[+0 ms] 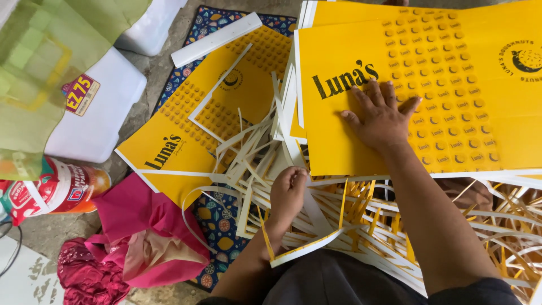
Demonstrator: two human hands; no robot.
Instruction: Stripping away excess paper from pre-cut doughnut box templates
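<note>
My right hand [381,116] lies flat, fingers spread, on the top yellow printed card sheet [451,85] of a stack. My left hand [288,189] is closed in a fist on white and yellow paper trim strips [316,220] that stick out from under the stack's near edge. More strips pile up over my lap. A second yellow printed sheet [192,130] lies to the left on a patterned mat [220,226].
A white strip of card [217,38] rests at the far edge of the left sheet. Pink cloth [141,231] lies at lower left, next to a red printed packet [51,189], white foam blocks [99,113] and a green bag [45,56].
</note>
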